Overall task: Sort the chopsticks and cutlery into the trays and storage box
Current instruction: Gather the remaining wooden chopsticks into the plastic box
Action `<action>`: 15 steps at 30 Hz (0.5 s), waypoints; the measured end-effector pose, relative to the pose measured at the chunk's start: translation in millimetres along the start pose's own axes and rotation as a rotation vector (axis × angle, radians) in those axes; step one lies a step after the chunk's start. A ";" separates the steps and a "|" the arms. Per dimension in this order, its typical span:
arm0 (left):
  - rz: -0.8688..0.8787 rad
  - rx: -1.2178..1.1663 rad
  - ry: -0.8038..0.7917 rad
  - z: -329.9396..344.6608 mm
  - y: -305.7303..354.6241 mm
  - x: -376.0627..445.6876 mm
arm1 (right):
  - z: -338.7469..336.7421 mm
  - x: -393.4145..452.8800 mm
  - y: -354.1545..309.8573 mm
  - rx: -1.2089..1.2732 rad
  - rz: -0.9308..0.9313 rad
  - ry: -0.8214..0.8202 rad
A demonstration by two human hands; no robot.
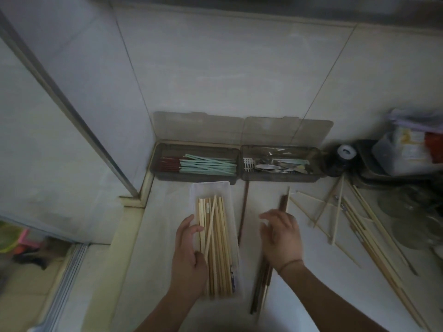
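A white tray in front of me holds several bamboo chopsticks laid lengthwise. My left hand lies over their left side, thumb and fingers pinching one chopstick that slants across the rest. My right hand hovers with relaxed fingers over a few dark chopsticks lying on the counter. Another dark chopstick lies beside the tray. Against the wall the storage box stands with its lids up: the left half holds red-and-mint chopsticks, the right half metal cutlery.
Several loose bamboo chopsticks lie scattered and crossed on the counter to the right. Behind them stand a black pot, a bin of packets and glass dishes. The counter ends at a raised lip on the left.
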State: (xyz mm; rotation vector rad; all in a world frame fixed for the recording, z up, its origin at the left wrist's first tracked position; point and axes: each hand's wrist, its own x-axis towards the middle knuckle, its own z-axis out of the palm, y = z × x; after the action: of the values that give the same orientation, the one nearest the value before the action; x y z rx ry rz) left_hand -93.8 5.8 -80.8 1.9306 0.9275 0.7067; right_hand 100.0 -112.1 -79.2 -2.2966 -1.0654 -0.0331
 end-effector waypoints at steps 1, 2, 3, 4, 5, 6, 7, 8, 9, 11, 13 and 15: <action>0.002 0.004 -0.002 0.0 0.3 -0.1 | -0.4 -3.5 12.2 -0.045 0.123 -0.036; 0.006 0.008 -0.003 -0.1 0.4 -0.1 | -1.3 -5.3 22.3 -0.101 0.233 -0.105; 0.010 0.012 -0.004 -0.1 0.3 0.1 | -1.4 -7.1 31.2 -0.174 0.300 -0.193; 0.013 0.017 -0.005 -0.2 0.1 0.3 | -2.2 -8.5 37.3 -0.240 0.324 -0.271; 0.014 0.021 -0.006 -0.2 -0.1 0.4 | -2.7 -10.1 41.8 -0.264 0.323 -0.304; 0.014 0.022 -0.006 -0.3 -0.3 0.4 | -3.3 -11.6 44.0 -0.252 0.318 -0.294; 0.014 0.022 -0.005 -0.3 -0.4 0.4 | -3.7 -12.8 45.3 -0.223 0.323 -0.253; 0.016 0.023 -0.005 -0.3 -0.3 0.1 | -4.5 -13.8 44.6 -0.193 0.351 -0.222; 0.020 0.022 -0.003 -0.2 0.1 0.0 | -4.7 -14.4 43.9 -0.178 0.387 -0.205; 0.022 0.025 -0.003 -0.5 1.3 -0.1 | -4.7 -14.8 44.0 -0.214 0.431 -0.238; 0.024 0.033 -0.007 -1.0 1.9 0.0 | -6.5 -11.2 44.5 -0.271 0.456 -0.308; 0.027 0.033 -0.008 -1.3 1.4 -0.1 | -9.9 -4.5 40.8 -0.290 0.490 -0.360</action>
State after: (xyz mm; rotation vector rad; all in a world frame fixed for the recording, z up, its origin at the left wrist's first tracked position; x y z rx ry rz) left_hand -94.4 5.8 -79.0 1.9769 0.9142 0.7026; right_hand 127.8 -140.8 -93.0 -2.8442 -0.6595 0.4633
